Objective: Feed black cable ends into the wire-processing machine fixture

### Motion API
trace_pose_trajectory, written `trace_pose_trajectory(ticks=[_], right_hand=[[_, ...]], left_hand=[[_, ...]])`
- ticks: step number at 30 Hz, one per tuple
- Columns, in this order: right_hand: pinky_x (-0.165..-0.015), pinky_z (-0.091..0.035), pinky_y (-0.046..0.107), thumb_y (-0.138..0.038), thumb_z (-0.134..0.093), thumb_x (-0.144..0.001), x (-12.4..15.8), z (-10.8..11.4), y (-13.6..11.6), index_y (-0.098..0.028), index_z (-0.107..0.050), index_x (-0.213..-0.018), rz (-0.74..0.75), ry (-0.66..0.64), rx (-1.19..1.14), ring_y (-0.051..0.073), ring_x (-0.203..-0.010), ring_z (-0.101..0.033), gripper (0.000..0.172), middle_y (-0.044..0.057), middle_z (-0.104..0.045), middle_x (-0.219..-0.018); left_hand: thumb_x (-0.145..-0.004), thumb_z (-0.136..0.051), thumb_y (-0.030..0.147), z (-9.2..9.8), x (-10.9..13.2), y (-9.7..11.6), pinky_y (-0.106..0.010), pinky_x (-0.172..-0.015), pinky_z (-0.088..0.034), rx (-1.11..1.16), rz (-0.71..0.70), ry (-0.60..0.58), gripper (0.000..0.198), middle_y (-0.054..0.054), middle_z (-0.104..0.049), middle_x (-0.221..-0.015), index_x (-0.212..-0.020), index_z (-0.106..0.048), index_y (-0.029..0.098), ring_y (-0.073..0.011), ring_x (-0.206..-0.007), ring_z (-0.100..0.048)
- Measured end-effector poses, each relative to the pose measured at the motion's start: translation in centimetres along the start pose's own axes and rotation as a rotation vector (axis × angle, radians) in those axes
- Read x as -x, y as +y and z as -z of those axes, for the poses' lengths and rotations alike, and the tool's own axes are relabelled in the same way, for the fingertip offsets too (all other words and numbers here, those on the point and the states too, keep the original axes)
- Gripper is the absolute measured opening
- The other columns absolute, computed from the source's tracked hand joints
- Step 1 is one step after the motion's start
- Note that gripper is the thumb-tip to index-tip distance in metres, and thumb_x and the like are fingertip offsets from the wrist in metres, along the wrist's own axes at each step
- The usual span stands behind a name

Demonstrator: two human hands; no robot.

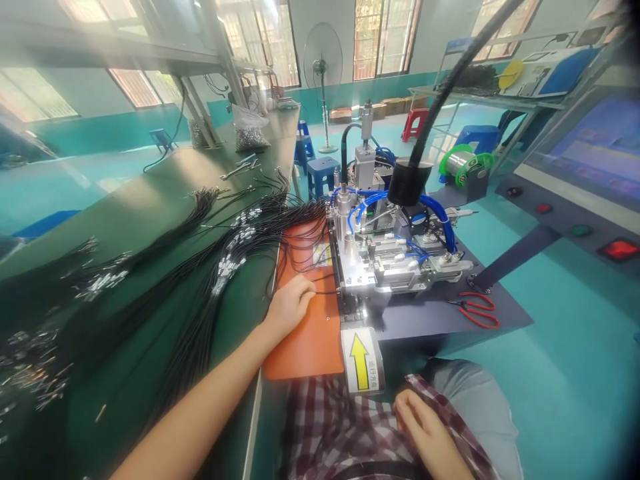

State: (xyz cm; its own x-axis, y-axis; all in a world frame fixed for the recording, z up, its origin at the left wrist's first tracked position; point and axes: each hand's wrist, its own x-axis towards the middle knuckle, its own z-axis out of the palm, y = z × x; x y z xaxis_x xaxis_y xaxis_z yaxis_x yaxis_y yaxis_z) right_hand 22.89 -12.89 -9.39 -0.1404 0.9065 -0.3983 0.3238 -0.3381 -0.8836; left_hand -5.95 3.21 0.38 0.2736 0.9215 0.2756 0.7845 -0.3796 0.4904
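Note:
My left hand rests on the orange mat, fingers pinched on a thin black cable that runs right into the metal machine. Bundles of black cables with metal tips fan out over the green bench to the left of that hand. My right hand lies low on my lap against the checked cloth, fingers curled loosely, nothing visible in it. A label with a yellow arrow hangs from the machine's front edge between the two hands.
Red-handled scissors lie on the dark plate right of the machine. A control panel with a screen and red and green buttons stands at the right. A solder spool, blue stools and a standing fan are behind.

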Motion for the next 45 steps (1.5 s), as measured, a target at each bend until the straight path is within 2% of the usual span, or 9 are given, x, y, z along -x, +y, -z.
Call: trace_pose_trajectory(ticks=[12,17,20,24,30,35,37,40,45], right_hand=[[-0.056,-0.035,0.024,-0.055,-0.045,-0.088,1.6,-1.0,-0.9,-0.022,-0.045,-0.071,0.003,-0.12,0.068,0.014,-0.058,-0.041,0.038,-0.005,-0.042,-0.061],[-0.057,-0.041,0.022,-0.052,-0.046,-0.087,2.3,-0.2,-1.4,-0.021,-0.052,-0.073,0.04,-0.159,0.148,0.015,-0.06,-0.046,0.034,-0.004,-0.045,-0.064],[-0.063,-0.046,0.022,-0.053,-0.049,-0.083,2.4,0.5,-2.1,-0.022,-0.055,-0.075,0.003,-0.203,0.187,0.018,-0.066,-0.053,0.033,-0.002,-0.052,-0.067],[-0.063,-0.047,0.022,-0.056,-0.047,-0.082,2.4,0.5,-3.0,-0.022,-0.054,-0.072,-0.014,-0.257,0.227,0.018,-0.064,-0.055,0.035,-0.001,-0.054,-0.066],[-0.065,-0.048,0.025,-0.051,-0.049,-0.083,2.3,-0.1,-3.8,-0.022,-0.055,-0.071,0.02,-0.269,0.164,0.019,-0.065,-0.057,0.032,0.0,-0.058,-0.066],[-0.058,-0.047,0.027,-0.047,-0.055,-0.083,3.1,0.9,-7.1,-0.023,-0.059,-0.071,0.032,-0.363,0.122,0.019,-0.061,-0.057,0.027,0.001,-0.058,-0.063],[-0.063,-0.049,0.027,-0.043,-0.054,-0.086,3.3,1.3,-9.6,-0.024,-0.059,-0.1,0.07,-0.295,0.015,0.018,-0.068,-0.059,0.024,0.002,-0.062,-0.077],[-0.063,-0.049,0.027,-0.032,-0.064,-0.082,2.7,1.6,-13.1,-0.024,-0.04,-0.13,0.134,-0.179,-0.2,0.012,-0.063,-0.057,0.054,0.003,-0.063,-0.096],[-0.06,-0.046,0.026,-0.03,-0.056,-0.089,0.7,1.3,-15.7,-0.019,-0.056,-0.085,0.179,-0.07,-0.346,0.012,-0.056,-0.055,0.011,-0.005,-0.057,-0.056]], left_hand=[[-0.092,-0.058,0.033,-0.2,-0.6,0.6,-0.039,-0.079,-0.055,0.05,-0.145,0.011,0.028,-0.007,-0.063,-0.113,-0.115,-0.059,0.017,-0.0194,-0.093,-0.063],[-0.095,-0.048,0.024,5.7,2.2,1.0,-0.036,-0.079,-0.053,-0.043,-0.145,-0.059,0.018,-0.008,-0.061,-0.105,-0.105,-0.058,0.014,-0.0192,-0.095,-0.061],[-0.094,-0.044,0.018,10.4,6.4,1.1,-0.03,-0.079,-0.051,-0.122,-0.205,-0.296,0.019,-0.006,-0.065,-0.091,-0.09,-0.062,0.018,-0.0168,-0.086,-0.063],[-0.093,-0.043,0.012,12.9,11.6,1.5,-0.036,-0.104,-0.041,-0.222,-0.36,-0.555,0.028,-0.006,-0.063,-0.126,-0.108,-0.062,0.024,-0.0206,-0.119,-0.056],[-0.095,-0.045,0.017,11.2,11.6,0.4,-0.031,-0.109,-0.039,-0.309,-0.561,-0.617,0.024,-0.001,-0.069,-0.113,-0.094,-0.064,0.03,-0.0143,-0.111,-0.059],[-0.094,-0.038,0.014,9.4,8.3,1.3,-0.035,-0.088,-0.051,-0.37,-0.523,-0.454,0.025,-0.009,-0.068,-0.094,-0.1,-0.061,0.021,-0.0196,-0.089,-0.063],[-0.093,-0.035,0.012,8.4,7.4,1.9,-0.036,-0.079,-0.052,-0.372,-0.477,-0.36,0.027,-0.011,-0.066,-0.093,-0.104,-0.059,0.018,-0.0211,-0.085,-0.062],[-0.091,-0.037,0.011,6.9,6.6,2.8,-0.034,-0.073,-0.051,-0.323,-0.465,-0.274,0.024,-0.009,-0.065,-0.087,-0.101,-0.058,0.018,-0.0207,-0.079,-0.062],[-0.083,-0.045,0.01,5.2,5.9,7.0,-0.038,-0.073,-0.05,-0.193,-0.426,-0.221,0.027,-0.01,-0.066,-0.094,-0.107,-0.054,0.02,-0.0247,-0.084,-0.062]])
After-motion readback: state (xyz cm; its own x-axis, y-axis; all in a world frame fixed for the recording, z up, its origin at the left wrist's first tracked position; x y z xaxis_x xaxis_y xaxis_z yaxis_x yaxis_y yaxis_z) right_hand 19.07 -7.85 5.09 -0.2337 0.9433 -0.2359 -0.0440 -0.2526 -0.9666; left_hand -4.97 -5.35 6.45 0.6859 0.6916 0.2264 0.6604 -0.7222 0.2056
